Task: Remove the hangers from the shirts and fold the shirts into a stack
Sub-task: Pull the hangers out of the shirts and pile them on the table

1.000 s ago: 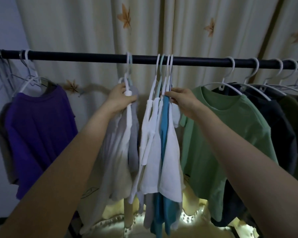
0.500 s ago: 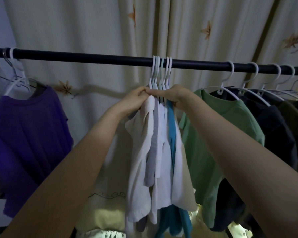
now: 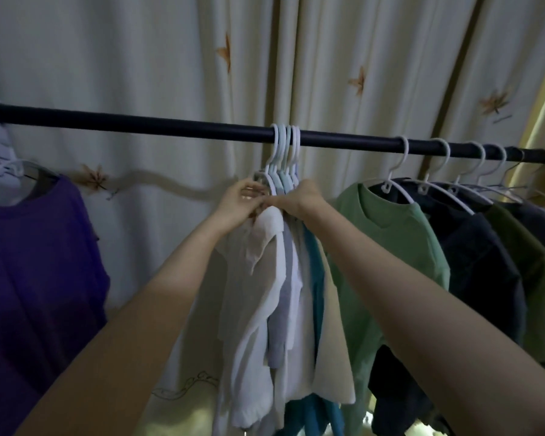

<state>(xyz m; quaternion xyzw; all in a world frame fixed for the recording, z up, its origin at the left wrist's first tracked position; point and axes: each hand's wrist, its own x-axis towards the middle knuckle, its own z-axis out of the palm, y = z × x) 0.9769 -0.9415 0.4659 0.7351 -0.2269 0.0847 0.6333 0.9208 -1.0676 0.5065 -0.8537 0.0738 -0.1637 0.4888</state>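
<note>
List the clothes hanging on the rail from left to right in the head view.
Purple shirt → bunch of pale shirts on hangers, gripped by left hand and right hand → green shirt → dark navy shirt → olive shirt.

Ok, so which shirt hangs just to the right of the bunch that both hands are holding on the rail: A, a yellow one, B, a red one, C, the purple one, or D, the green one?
D: the green shirt hangs on the rail just right of the bunched hangers held by the left hand and right hand; the purple shirt is far left.
</note>
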